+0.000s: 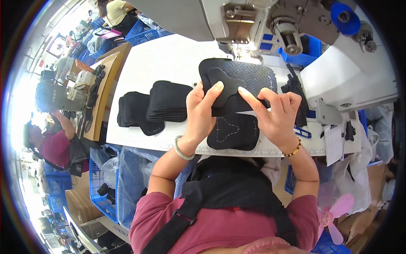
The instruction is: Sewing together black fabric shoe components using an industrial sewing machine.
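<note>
A dark grey curved patch lies on a black textured panel in front of me, under the sewing machine head. My left hand grips the panel's left side, its thumb pressing on the patch and its other fingers mostly hidden. From the right, my right hand presses its thumb tip on the patch's edge, fingers curled at the panel's near right edge. Below both hands rests a black panel with dashed white outlines. Two stacks of black panels, a nearer-middle stack and a left stack, lie to the left.
The sewing machine overhangs the white table. A blue-handled tool and black strips lie at the right. Blue bin behind, blue crate below left, pink fan below right. Another person works at left.
</note>
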`<state>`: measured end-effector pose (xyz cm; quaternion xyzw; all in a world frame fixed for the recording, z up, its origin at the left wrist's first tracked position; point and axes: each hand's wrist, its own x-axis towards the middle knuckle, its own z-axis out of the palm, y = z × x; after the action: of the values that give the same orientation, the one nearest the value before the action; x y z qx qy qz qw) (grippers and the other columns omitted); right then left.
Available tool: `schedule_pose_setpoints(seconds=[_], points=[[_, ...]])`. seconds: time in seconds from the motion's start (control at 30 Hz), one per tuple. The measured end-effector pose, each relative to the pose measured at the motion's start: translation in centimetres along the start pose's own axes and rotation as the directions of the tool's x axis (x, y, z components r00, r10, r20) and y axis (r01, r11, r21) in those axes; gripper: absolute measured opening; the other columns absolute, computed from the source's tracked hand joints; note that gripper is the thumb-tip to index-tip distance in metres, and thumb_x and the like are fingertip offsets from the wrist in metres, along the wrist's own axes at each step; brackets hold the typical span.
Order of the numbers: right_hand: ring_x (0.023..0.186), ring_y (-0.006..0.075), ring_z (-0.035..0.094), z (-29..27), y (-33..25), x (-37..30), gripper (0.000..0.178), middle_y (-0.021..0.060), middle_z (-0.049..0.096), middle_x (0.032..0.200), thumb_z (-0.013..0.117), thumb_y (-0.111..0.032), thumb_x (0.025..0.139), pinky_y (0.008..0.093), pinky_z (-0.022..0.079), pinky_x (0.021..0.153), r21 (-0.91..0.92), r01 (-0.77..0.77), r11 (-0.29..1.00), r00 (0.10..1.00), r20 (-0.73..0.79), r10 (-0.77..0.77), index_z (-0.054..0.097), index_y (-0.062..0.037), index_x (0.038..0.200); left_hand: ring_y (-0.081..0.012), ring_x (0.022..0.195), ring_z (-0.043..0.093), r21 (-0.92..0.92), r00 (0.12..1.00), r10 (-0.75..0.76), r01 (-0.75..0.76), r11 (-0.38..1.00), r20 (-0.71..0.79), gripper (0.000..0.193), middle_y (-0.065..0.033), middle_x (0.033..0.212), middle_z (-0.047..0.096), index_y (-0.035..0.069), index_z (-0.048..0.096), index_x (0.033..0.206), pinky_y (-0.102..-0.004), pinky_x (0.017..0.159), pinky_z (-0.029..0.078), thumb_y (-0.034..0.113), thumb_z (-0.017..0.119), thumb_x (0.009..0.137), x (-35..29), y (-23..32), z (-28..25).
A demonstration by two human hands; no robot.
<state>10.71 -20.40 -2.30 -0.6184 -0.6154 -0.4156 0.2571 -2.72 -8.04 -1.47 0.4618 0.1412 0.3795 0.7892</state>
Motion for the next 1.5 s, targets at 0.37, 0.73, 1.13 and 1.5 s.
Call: schedule_pose_setpoints(seconds=[0.37,0.73,1.13,1.5], points=[[0.075,0.0152,0.047,2.6,0.0,3.9,0.04,-0.0009,0.046,0.087,0.064,-0.006,0.073,0.0338,0.029,0.067,0.054,-0.143,0.988,0.99,-0.001,0.144,0.065,-0.0149,0.112,-0.0119,0.073,0.063,0.152,0.992,-0.076,0.06,0.987,0.101,0.014,-0.0097,0.089,0.065,-0.007,0.06,0.096,-0.0236,0.066,0.052,0.003,0.057,0.087,7.3,2.8,-1.0],[0.08,0.0154,0.048,2.8,-0.2,3.5,0.056,0.0013,0.045,0.09,0.066,-0.002,0.068,0.0343,0.029,0.072,0.013,-0.143,0.99,0.987,0.08,0.141,0.062,-0.0169,0.121,-0.0147,0.073,0.065,0.136,0.984,-0.134,0.118,0.984,0.115,0.017,-0.0123,0.087,0.066,-0.009,0.059,0.095,-0.0253,0.065,0.055,0.005,0.06,0.085,8.3,2.9,-1.4],[0.075,0.0156,0.048,3.0,0.3,3.6,0.054,0.0002,0.046,0.091,0.065,0.0,0.068,0.0342,0.029,0.07,-0.027,-0.081,0.996,0.994,0.068,0.082,0.064,-0.019,0.119,-0.0155,0.07,0.066,0.161,0.85,-0.473,0.446,0.881,0.234,0.018,-0.0112,0.087,0.065,-0.003,0.061,0.091,-0.0243,0.065,0.057,0.005,0.064,0.075,10.8,3.7,-2.0],[0.074,0.0189,0.049,3.8,2.3,1.9,0.032,-0.0003,0.055,0.086,0.069,0.002,0.07,0.0338,0.035,0.067,0.239,-0.107,0.965,0.985,-0.106,0.136,0.067,-0.0125,0.099,-0.0155,0.069,0.065,0.098,0.939,-0.33,0.321,0.942,0.098,0.02,-0.011,0.086,0.064,-0.002,0.062,0.091,-0.0264,0.063,0.055,0.01,0.064,0.076,8.6,2.2,-1.2]])
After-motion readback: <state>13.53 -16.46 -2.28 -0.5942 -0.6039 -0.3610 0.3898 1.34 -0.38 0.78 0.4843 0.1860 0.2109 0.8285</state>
